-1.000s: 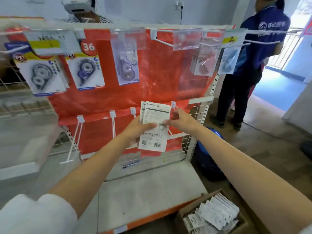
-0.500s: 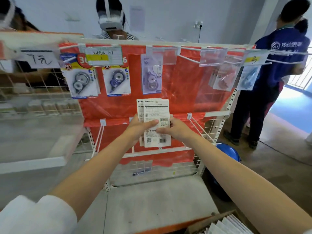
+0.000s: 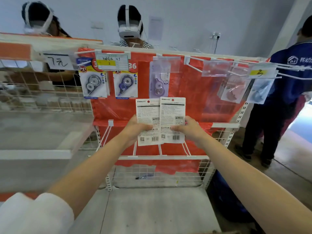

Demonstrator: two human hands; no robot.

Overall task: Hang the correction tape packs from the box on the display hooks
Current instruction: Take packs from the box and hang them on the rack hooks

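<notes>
Packs [image 3: 172, 115] in both hands show barcodes; shelf tag [image 3: 58, 62] reads "7元".

Pack fronts [image 3: 160, 119] face away — fingers hidden.

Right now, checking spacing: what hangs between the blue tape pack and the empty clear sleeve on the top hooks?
Head view: one purple tape pack.

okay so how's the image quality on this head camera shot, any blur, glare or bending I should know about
Head view: wide-angle bending bows the shelf edges and stretches both forearms. The two packs held in the left hand and right hand are sharp enough to show barcodes, but the fine print is unreadable. The left shelves are smeared. Daylight blows out the doorway at the right edge; the clear sleeves show a soft sheen.
</notes>
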